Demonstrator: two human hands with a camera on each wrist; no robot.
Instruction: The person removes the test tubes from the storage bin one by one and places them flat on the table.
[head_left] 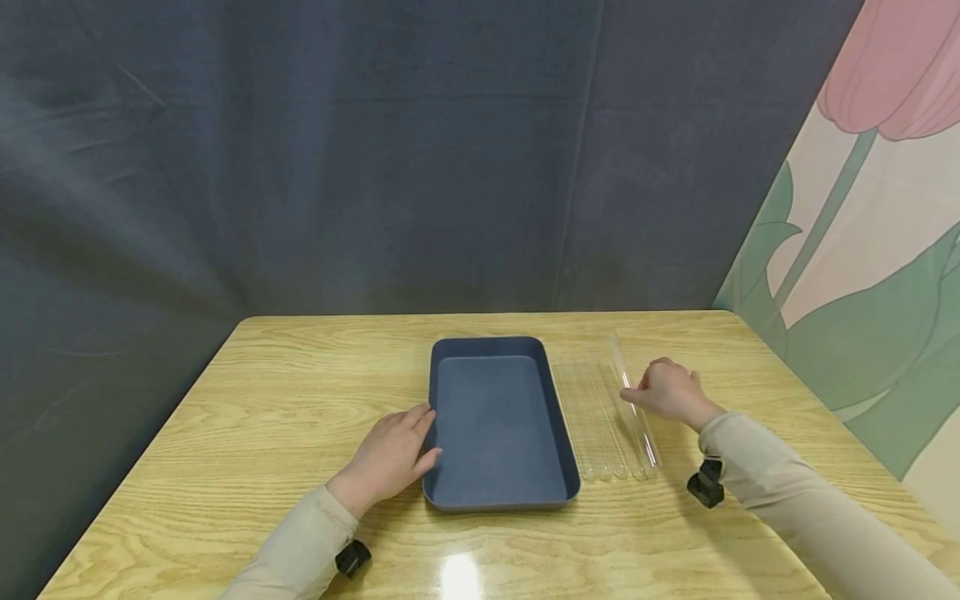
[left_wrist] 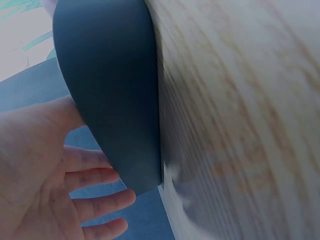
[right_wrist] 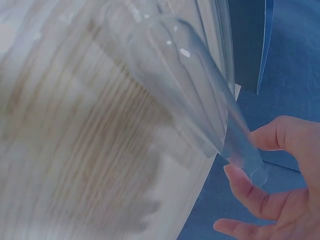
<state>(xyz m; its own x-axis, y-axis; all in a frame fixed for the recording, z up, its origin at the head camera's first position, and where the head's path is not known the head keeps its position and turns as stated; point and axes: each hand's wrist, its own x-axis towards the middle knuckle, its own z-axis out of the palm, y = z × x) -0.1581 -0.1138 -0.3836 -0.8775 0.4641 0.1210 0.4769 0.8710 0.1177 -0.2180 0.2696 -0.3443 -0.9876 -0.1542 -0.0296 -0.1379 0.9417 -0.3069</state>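
A dark blue rectangular tray [head_left: 502, 492] lies on the table with its short side toward me. My left hand [head_left: 390, 458] rests at its left rim, fingers extended along the wall, thumb at the edge; the left wrist view shows the loosely spread fingers [left_wrist: 102, 204] beside that wall. To the right of the tray, my right hand [head_left: 667, 393] pinches a long clear tube [head_left: 643, 433] between thumb and fingers. The same tube [right_wrist: 200, 95] runs slanting from the fingertips in the right wrist view. Several similar clear tubes [head_left: 592, 425] lie side by side between the tray and this hand.
The wood-grain table [head_left: 300, 392] extends on both sides of the tray. Behind it hangs a dark blue cloth [head_left: 420, 167]. A wall panel with painted tulips [head_left: 877, 250] borders the right edge.
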